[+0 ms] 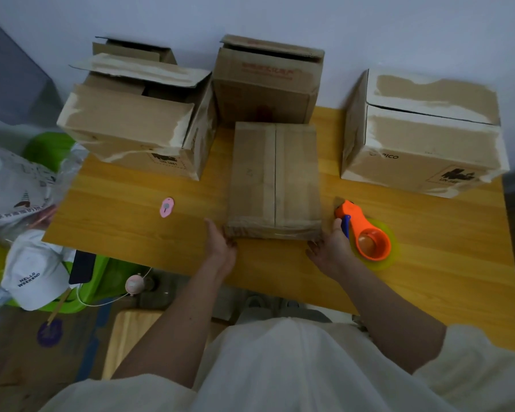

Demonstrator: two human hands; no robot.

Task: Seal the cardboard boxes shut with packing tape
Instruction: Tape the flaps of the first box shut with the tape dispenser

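A flat cardboard box (pixel 274 176) with closed flaps lies in the middle of the wooden table (pixel 131 221). My left hand (pixel 220 245) touches its near left corner with straight fingers. My right hand (pixel 329 248) touches its near right corner, fingers relaxed. An orange tape dispenser (pixel 366 233) with a yellowish tape roll lies on the table just right of my right hand. Three more boxes stand behind: one with open flaps at back left (pixel 137 120), a tall one at back centre (pixel 265 81), and a closed one at back right (pixel 422 135).
A small pink cutter (pixel 167 207) lies on the table left of the flat box. Off the table's left edge are a plastic bag (pixel 18 179), a white cap (pixel 33 275) and a green seat (pixel 101 281). A wall runs behind the boxes.
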